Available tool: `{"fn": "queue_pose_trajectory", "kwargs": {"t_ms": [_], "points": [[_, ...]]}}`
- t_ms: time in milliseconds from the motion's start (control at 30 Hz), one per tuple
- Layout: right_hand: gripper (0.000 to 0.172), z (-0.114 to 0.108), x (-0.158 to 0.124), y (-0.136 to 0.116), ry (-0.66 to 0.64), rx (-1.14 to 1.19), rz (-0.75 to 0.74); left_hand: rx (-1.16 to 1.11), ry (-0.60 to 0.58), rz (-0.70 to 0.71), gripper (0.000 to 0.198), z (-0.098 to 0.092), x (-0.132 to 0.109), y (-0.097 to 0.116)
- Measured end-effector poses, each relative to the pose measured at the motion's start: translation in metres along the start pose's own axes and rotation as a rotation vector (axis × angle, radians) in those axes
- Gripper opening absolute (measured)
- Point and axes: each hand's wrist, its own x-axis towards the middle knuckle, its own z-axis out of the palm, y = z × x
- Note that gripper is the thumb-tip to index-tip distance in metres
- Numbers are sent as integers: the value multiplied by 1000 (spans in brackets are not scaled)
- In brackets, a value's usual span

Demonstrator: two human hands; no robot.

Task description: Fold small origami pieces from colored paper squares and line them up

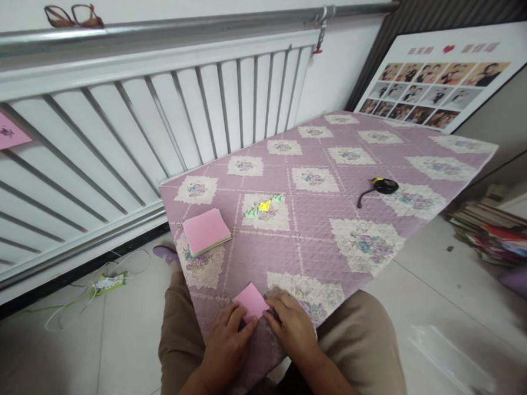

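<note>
Pink paper [252, 299], a small square, lies near the close edge of the floral tablecloth [266, 253], one corner pointing away from us. The left hand [229, 336] holds its lower left edge, thumb and forefinger slightly parted; the right hand [292, 324] holds the right corner, thumb and forefinger close together. We cannot tell how far either reaches beneath. Beyond, leftward, we note a paper stack [207, 231], pink on top; near it, three folded pieces [264, 206], yellow between two green.
</note>
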Motion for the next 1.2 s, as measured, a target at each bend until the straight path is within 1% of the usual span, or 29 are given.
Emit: {"fn": "queue_pose_trajectory", "kwargs": {"t_ms": [67,133,167,233,333,433,500,600,700,833,1000,1100,1167,1200], "points": [[25,4,-4,0,28,-24,-82,-5,1,10,39,0,0,0],[34,10,-10,-2,60,-60,-204,-1,-2,17,38,0,1,-1],[35,13,-13,-3,74,-77,-254,4,-7,19,38,0,1,-1],[32,18,-17,-4,80,-102,-299,12,-20,21,39,0,1,-1],[29,21,-19,-3,37,-130,-302,0,-21,28,38,1,0,-3],[32,18,-19,-2,1,-160,-311,-22,-10,62,35,0,-2,-6],[41,16,-20,-1,-31,-191,-322,-21,-18,77,35,-4,-2,-9],[58,13,-24,0,-106,-232,-357,-4,-51,79,35,-12,-2,-14],[65,11,-27,2,-153,-243,-365,6,-84,101,40,-19,-3,-20],[67,15,-33,7,-155,-250,-336,1,-144,141,48,-22,-5,-26],[66,17,-37,14,-112,-321,-222,4,-168,108,50,-21,-7,-27],[60,15,-31,8,-112,-345,-167,16,-165,99,51,-20,-8,-27],[62,15,-26,-1,-121,-331,-179,27,-154,101,53,-18,-9,-27],[67,15,-23,-6,-144,-308,-217,34,-148,106,54,-17,-10,-27]]}}
